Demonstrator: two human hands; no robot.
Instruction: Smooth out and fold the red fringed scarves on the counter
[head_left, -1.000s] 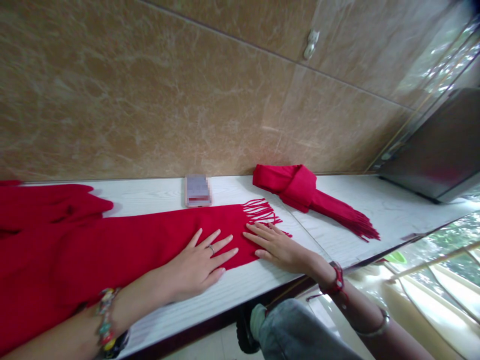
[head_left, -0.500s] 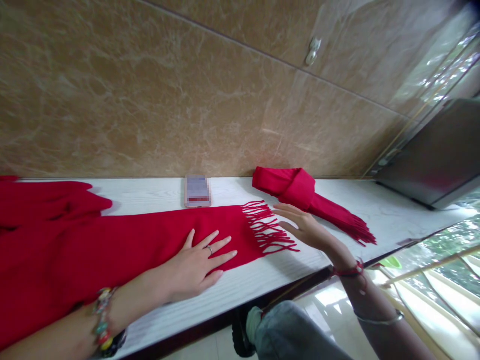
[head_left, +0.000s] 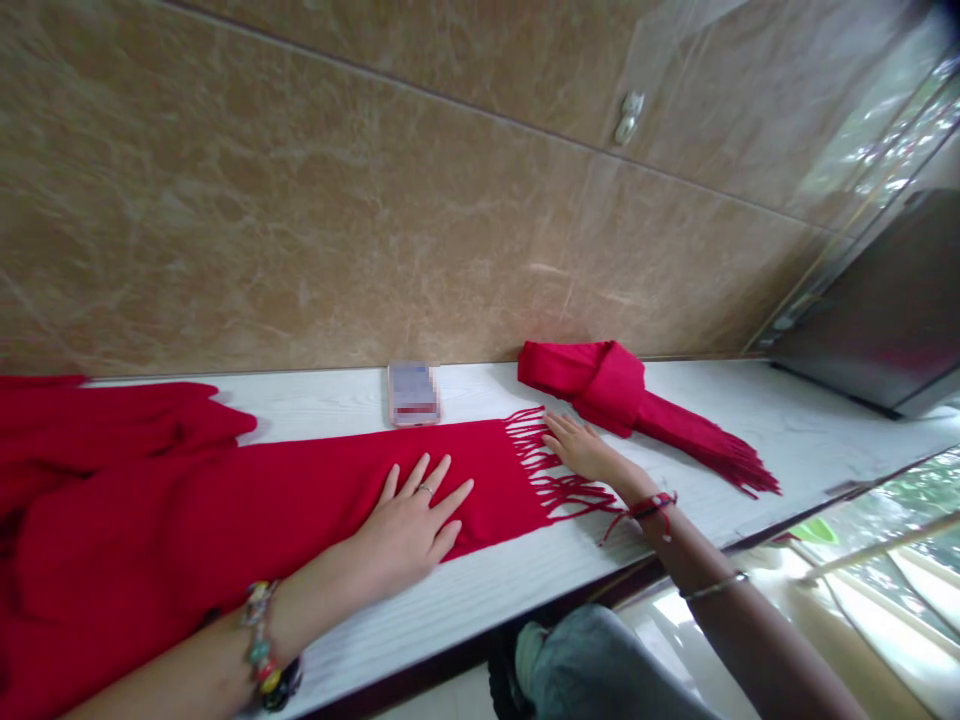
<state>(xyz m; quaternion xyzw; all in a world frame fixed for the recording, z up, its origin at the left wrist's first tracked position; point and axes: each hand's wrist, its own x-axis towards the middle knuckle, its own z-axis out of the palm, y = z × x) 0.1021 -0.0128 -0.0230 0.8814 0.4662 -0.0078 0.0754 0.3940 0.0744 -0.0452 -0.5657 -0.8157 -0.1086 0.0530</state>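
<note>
A red scarf (head_left: pixel 300 490) lies spread along the white tabletop, its far left part bunched in loose folds. My left hand (head_left: pixel 409 520) rests flat on it with fingers spread, a ring on one finger. At the scarf's right end is a fringe (head_left: pixel 540 475) of thin red strands. Over the upper strands my right hand (head_left: pixel 581 448) lies palm down, fingers stretched out and close together. Just beyond that hand is a second red scarf (head_left: pixel 589 375), folded over itself, with its fringed tail pointing right.
A phone (head_left: pixel 413 394) lies behind the scarf near the brown marbled wall (head_left: pixel 300 200). A dark grey box-like object (head_left: pixel 877 300) stands at the table's right end. The front edge of the white tabletop (head_left: pixel 390 630) runs diagonally above a trousered leg (head_left: pixel 607 665).
My right hand has come down from above the fringe onto its strands, moving slightly left. My left hand stays on the scarf with small finger shifts. The whole view has shifted slightly.
</note>
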